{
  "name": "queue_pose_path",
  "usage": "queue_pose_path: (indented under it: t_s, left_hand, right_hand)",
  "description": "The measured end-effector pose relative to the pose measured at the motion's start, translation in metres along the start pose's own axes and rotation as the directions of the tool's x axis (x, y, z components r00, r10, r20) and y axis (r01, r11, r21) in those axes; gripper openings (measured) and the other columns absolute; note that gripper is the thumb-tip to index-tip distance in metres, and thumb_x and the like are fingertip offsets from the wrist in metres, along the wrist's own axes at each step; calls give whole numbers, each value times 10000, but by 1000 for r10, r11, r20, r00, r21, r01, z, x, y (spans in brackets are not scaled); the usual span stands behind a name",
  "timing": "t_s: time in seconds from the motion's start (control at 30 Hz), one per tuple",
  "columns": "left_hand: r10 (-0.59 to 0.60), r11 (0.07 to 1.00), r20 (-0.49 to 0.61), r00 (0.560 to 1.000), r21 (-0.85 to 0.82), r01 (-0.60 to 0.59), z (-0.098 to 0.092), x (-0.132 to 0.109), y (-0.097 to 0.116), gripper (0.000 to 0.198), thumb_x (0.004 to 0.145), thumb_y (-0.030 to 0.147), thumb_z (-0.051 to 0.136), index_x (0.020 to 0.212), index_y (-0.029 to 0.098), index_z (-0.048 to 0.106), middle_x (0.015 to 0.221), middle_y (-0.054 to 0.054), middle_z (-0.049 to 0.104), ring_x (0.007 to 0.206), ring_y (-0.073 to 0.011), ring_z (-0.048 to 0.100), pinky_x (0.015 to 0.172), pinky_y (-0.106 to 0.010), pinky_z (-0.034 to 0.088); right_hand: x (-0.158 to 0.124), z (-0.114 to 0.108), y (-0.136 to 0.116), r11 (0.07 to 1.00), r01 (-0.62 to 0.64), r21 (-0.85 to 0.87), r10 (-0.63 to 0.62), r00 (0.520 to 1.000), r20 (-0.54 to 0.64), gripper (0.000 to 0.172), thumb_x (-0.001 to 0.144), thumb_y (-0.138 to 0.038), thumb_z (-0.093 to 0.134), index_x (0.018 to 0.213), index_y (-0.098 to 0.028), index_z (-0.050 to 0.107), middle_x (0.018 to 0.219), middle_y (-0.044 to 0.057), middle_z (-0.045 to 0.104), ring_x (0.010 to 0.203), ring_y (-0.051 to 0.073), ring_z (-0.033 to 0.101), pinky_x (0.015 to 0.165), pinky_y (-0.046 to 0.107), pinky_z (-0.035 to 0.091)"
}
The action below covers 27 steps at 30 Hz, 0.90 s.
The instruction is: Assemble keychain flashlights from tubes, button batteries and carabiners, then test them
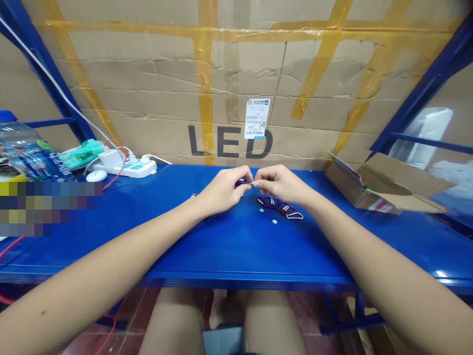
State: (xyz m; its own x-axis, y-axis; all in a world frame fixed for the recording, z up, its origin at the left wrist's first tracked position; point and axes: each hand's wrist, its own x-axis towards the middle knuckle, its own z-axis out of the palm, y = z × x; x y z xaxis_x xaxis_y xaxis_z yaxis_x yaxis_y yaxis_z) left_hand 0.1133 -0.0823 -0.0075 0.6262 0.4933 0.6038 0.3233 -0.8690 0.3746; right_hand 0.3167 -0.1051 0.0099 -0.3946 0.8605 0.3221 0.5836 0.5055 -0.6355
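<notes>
There are two hands (229,189) (277,182), at least five carabiners (285,209), and one bottle (27,150).

Hands (226,190) holding a dark clip (242,183), carabiners (284,209) nearby, blue tabletop (236,251)

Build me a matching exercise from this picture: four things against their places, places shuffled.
Things
1. Small dark purple metallic clip
2. White plastic power strip
3. Open brown cardboard box
4. White rectangular printed label

Places
A. Back right of the blue flat-topped table
B. Stuck to the large brown taped cardboard panel
C. Held in the left hand
D. Back left of the table

Pairs: 1-C, 2-D, 3-A, 4-B
</notes>
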Motion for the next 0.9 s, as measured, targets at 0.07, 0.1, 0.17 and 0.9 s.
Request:
queue_pose_path:
  t_s: [0.07, 0.1, 0.17, 0.9]
  left_hand:
    - [-117, 990, 29, 993, -73, 119, 1, 1, 1, 36, 923, 208, 516, 937, 191, 544, 871, -27, 689, 792, -160, 624, 701, -297, 453]
    - [-170, 979, 53, 984, -104, 174, 1, 1, 1, 56, 936, 216, 486, 942, 190, 536, 854, -30, 692, 780, -161, 626, 692, -300, 453]
    - [-234, 958, 99, 967, -146, 247, 3, 1, 0, 83, 944, 222, 461, 915, 191, 533, 821, -28, 694, 759, -162, 627, 684, -306, 454]
    - [63, 985, 65, 996, 155, -72, 2, -3, -2, 122, 936, 148, 450, 858, 193, 532, 824, -35, 612, 782, -179, 558, 713, -301, 409]
  right_hand:
    - [-1, 0, -1, 987, 75, -142, -84, 995, -56, 224, 852, -269, 565, 661, -164, 616, 566, -8, 571, 547, 114, 482, 573, 258, 346]
    - [-1, 0, -1, 976, 103, -192, -118, 991, -68, 215, 858, -255, 552, 681, -163, 635, 573, -7, 575, 558, 116, 482, 585, 260, 342]
    - [-2, 1, 0, 959, 140, -247, -160, 985, -65, 211, 863, -231, 527, 713, -164, 659, 577, -7, 574, 562, 117, 470, 590, 262, 333]
    - [0, 5, -1, 994, -66, 84, 65, 998, 8, 239, 827, -324, 594, 647, -167, 583, 539, -19, 558, 459, 102, 471, 495, 254, 368]
